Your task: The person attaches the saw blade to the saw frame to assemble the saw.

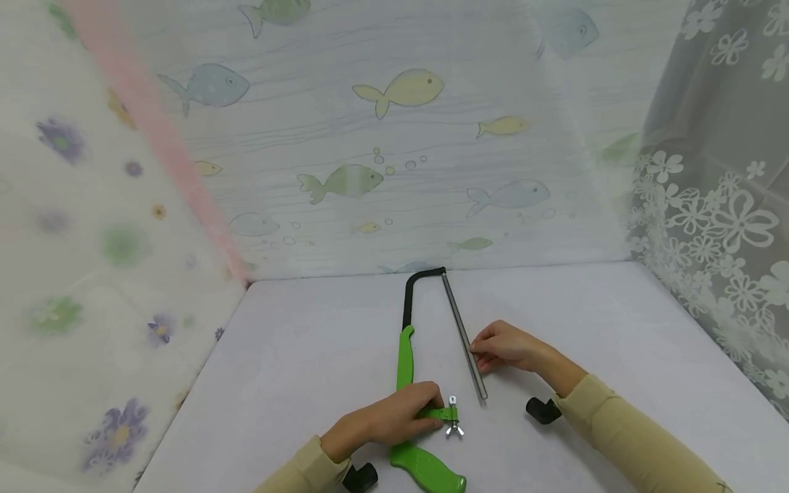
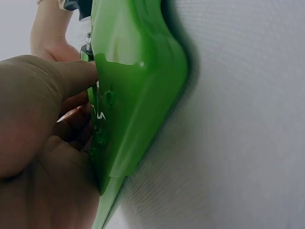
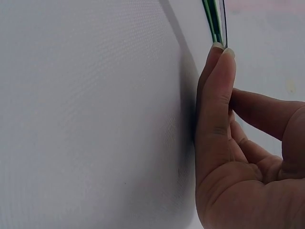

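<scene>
Pinching the blade (image 1: pixel 459 322) between thumb and finger, the right hand (image 1: pixel 507 346) shows its two tips close together in its own wrist view. The left hand (image 1: pixel 401 413) grips the saw (image 1: pixel 405 356), its wrist view showing the thumb pressed on green. Just beyond the left fingertips sits a wing nut (image 1: pixel 454 430). Only the head view shows the blade's near end free, its far end meeting the saw beyond the right fingers.

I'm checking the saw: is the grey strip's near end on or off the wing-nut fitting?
Off: the strip ends right of the wing-nut fitting, visibly apart.
</scene>
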Motion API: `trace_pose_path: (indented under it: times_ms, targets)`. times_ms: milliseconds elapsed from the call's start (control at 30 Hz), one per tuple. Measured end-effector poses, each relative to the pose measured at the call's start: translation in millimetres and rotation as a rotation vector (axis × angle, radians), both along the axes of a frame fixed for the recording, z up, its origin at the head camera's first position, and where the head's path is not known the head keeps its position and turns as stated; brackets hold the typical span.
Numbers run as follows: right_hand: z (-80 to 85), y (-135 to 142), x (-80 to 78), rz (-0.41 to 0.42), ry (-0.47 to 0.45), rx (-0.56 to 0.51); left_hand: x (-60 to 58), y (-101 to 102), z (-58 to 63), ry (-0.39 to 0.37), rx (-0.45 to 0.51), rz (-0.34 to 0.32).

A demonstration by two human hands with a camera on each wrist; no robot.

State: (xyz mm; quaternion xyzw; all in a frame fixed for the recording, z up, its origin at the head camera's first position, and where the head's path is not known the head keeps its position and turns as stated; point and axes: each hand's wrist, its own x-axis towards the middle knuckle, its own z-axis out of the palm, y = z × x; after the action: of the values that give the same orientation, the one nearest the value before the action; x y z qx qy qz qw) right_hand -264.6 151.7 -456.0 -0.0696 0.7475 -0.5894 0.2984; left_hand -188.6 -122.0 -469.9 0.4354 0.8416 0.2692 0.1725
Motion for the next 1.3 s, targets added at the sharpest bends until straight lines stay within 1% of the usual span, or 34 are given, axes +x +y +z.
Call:
trace_pose_path:
  times_ms: [167, 400, 600, 867, 1133, 1300]
  targets:
    - [-0.6, -2.0, 0.8, 0.004, -0.002, -0.019, -0.3, 0.7, 0.6, 0.002, 0.001, 0.007]
    - [-3.0, -7.4, 2.8, 0.01, -0.03, -0.041, 0.9, 1.4, 0.7, -0.002, -0.007, 0.013]
    - [-0.5, -12.4, 4.8, 0.022, -0.032, -0.067, 1.0, 2.0, 0.3, -0.018, -0.018, 0.024]
    - [2.5, -18.9, 6.7, 0.037, -0.021, -0.085, -0.3, 3.0, 0.6, -0.034, -0.023, 0.022]
    - [-0.9, -24.3, 6.7, 0.035, -0.034, -0.095, -0.3, 2.8, 2.5, -0.04, -0.02, 0.03]
    - [-2.3, -25.9, 7.8, 0.038, -0.039, -0.104, 0.5, 3.1, 2.6, -0.037, -0.022, 0.023]
